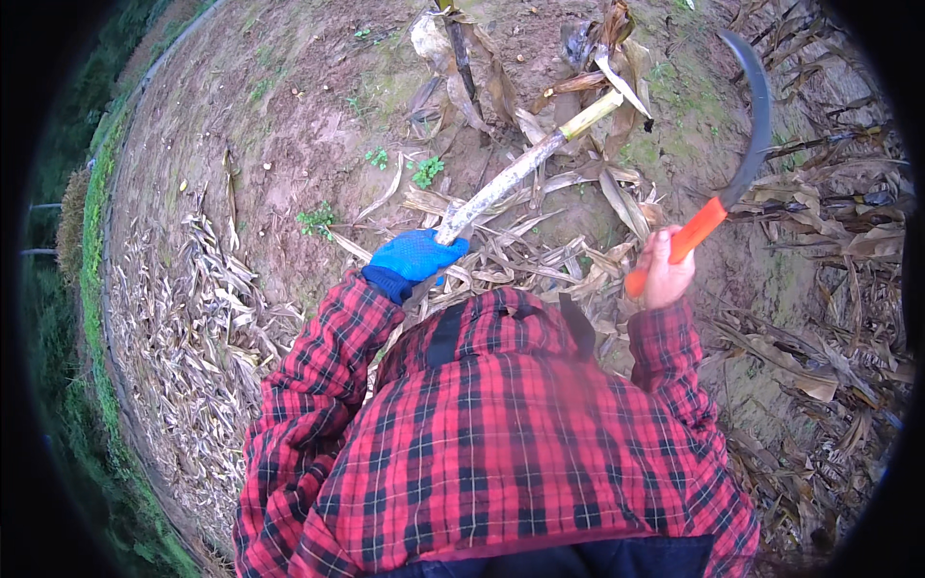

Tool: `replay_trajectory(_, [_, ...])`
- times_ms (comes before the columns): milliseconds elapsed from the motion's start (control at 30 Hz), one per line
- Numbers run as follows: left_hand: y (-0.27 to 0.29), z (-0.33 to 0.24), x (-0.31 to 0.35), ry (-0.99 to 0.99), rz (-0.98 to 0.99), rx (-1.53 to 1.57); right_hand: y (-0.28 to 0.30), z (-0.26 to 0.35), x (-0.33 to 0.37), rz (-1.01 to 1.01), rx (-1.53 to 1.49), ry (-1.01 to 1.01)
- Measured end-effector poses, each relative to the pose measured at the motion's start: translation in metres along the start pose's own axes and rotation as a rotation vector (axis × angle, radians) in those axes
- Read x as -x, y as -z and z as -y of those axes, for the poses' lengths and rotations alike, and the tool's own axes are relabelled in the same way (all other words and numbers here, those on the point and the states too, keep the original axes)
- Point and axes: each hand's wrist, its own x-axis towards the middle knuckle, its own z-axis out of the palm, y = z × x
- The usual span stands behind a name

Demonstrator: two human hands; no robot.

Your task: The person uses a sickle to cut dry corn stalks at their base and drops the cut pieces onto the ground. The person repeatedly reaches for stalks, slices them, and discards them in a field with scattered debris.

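Note:
My left hand (416,256), in a blue knit glove, is closed round the lower end of a cornstalk (511,176). The stalk is pale with dark specks and slants up to the right, ending in a yellowish cut tip. My right hand (665,275) is bare and wrapped round the orange handle of a sickle (701,229). Its dark curved blade rises from the handle and bends left at the top, well to the right of the stalk and apart from it.
Dry standing stalks (461,58) with withered leaves rise ahead of me, another clump (617,58) to their right. Dry husks (217,308) cover the ground at left. Fallen stalks and leaves (829,241) lie at right. Small green weeds (427,171) grow in the brown soil.

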Motion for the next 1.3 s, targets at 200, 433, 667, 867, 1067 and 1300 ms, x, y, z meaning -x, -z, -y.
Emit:
replay_trajectory(200, [-0.009,-0.027,0.028,-0.257,-0.052,0.050,-0.015,-0.035,0.053,0.464,0.696,0.142])
replay_trajectory(433, [-0.034,-0.035,0.031,-0.185,0.144,0.119,-0.041,-0.052,0.039,0.612,0.809,0.366])
replay_trajectory(667, [-0.021,-0.060,0.056,0.123,0.489,0.577,-0.039,-0.084,0.049,0.373,0.719,0.269])
replay_trajectory(867, [-0.049,-0.034,0.062,0.155,0.521,0.640,-0.005,-0.127,0.056,0.349,0.824,0.434])
replay_trajectory(1067, [0.007,-0.072,0.118,-0.042,0.375,0.039,0.088,-0.166,0.068,0.140,1.262,-0.083])
replay_trajectory(1300, [0.118,-0.046,0.072,-0.215,-0.453,0.300,0.179,-0.158,0.089,0.304,1.240,-0.516])
